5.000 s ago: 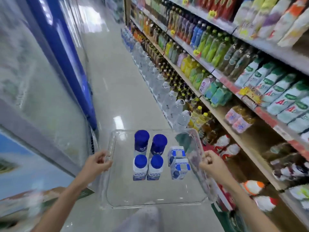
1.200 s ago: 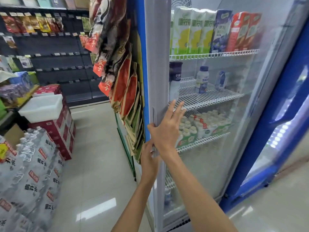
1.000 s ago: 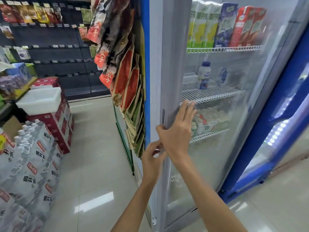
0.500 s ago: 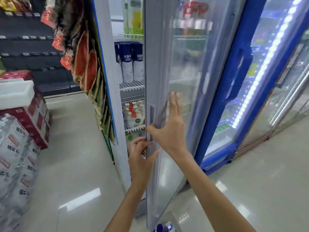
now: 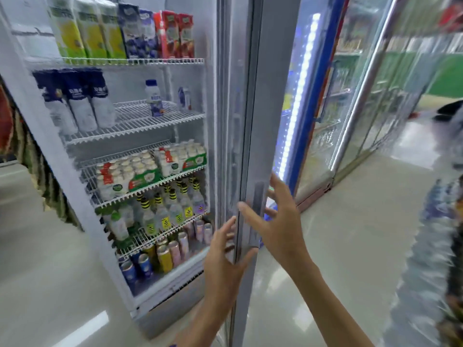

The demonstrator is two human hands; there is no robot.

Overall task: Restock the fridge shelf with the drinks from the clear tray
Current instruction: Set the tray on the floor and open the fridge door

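Observation:
The white fridge stands with its glass door [image 5: 253, 108] swung wide, edge-on to me. My left hand [image 5: 223, 259] straddles the door's edge low down, fingers on the inner side and thumb around the outer side. My right hand [image 5: 278, 226] hovers by the door's outer handle strip with fingers spread. The second wire shelf [image 5: 155, 121] carries three tall blue-topped white bottles [image 5: 77, 103] at its left, one small blue-capped bottle [image 5: 153, 97] and a small carton [image 5: 184, 96] further back. The clear tray is out of view.
Juice cartons [image 5: 120, 28] fill the top shelf, small yoghurt packs [image 5: 150, 169] the third, bottles and cans the lower ones. A blue-framed fridge [image 5: 309, 116] and more glass doors stand to the right. A blurred person [image 5: 446, 221] is at the right edge.
The door has swung from part-way to wide open, and my view has turned onto the shelves. Both hands stayed at the door's edge; five seconds ago they carried the clear tray.

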